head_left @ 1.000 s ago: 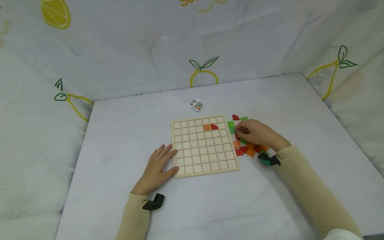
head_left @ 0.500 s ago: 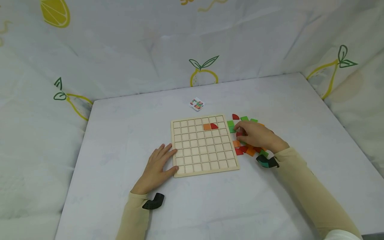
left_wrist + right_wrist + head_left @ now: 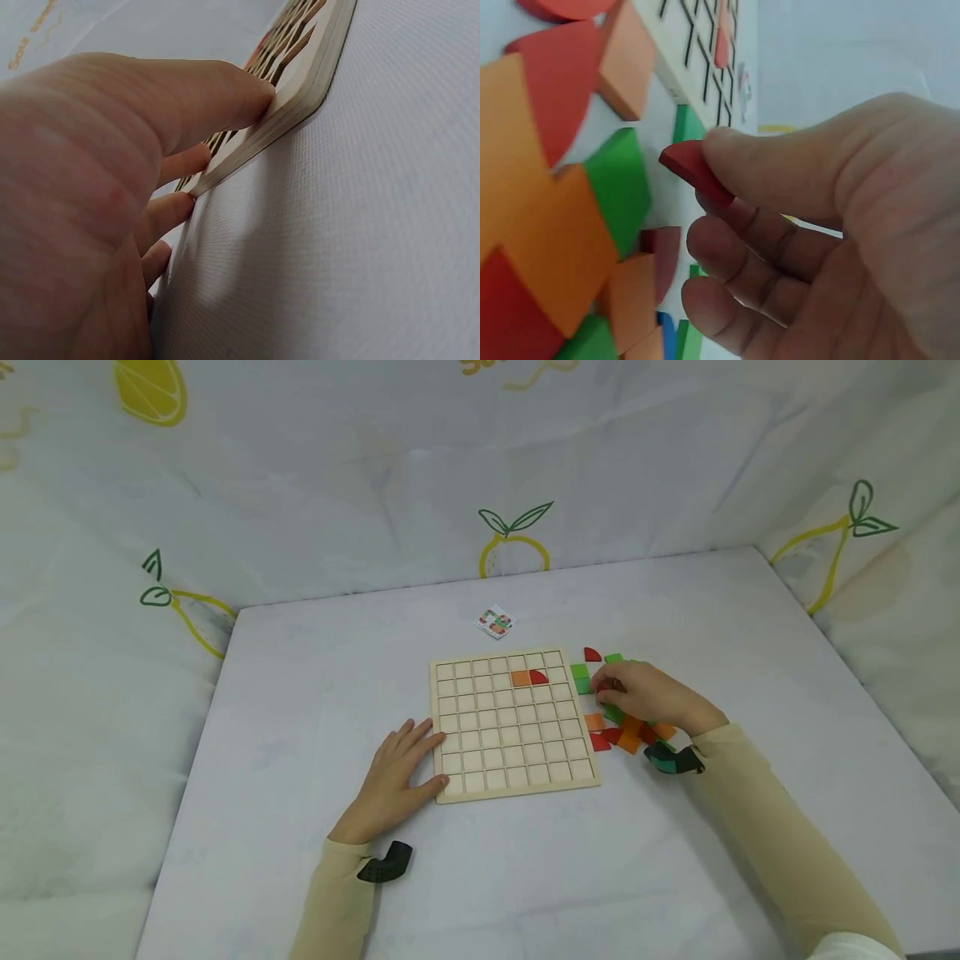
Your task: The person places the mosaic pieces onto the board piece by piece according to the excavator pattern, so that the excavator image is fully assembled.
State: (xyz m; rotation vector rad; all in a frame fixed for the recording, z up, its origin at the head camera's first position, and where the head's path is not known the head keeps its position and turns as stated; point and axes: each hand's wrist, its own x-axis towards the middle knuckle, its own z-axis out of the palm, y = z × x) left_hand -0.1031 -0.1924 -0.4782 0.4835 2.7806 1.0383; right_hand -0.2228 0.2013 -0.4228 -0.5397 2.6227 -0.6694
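Note:
A light wooden board (image 3: 517, 790) with a grid of square cells lies on the white table. Two tiles sit in its upper cells: an orange square tile (image 3: 521, 678) and a red quarter-circle tile (image 3: 538, 677). My left hand (image 3: 386, 785) rests at the board's left edge, fingers spread, with the thumb (image 3: 247, 94) on the rim near the corner. To the right of the board, my right hand (image 3: 652, 693) pinches another red quarter-circle tile (image 3: 697, 172) between thumb and fingertips. It hovers over the loose tiles, partly hiding them.
Loose orange, green and red tiles (image 3: 628, 742) lie in an overlapping heap beside the board's right edge. Two green square tiles (image 3: 581, 678) and a red quarter-circle tile (image 3: 592, 654) lie higher up. Behind the board is a small patterned card (image 3: 496, 622).
My right hand shifts slightly among the loose tiles, and a red quarter-circle tile near its fingertips is now pinched in them. The left hand and the board stay put.

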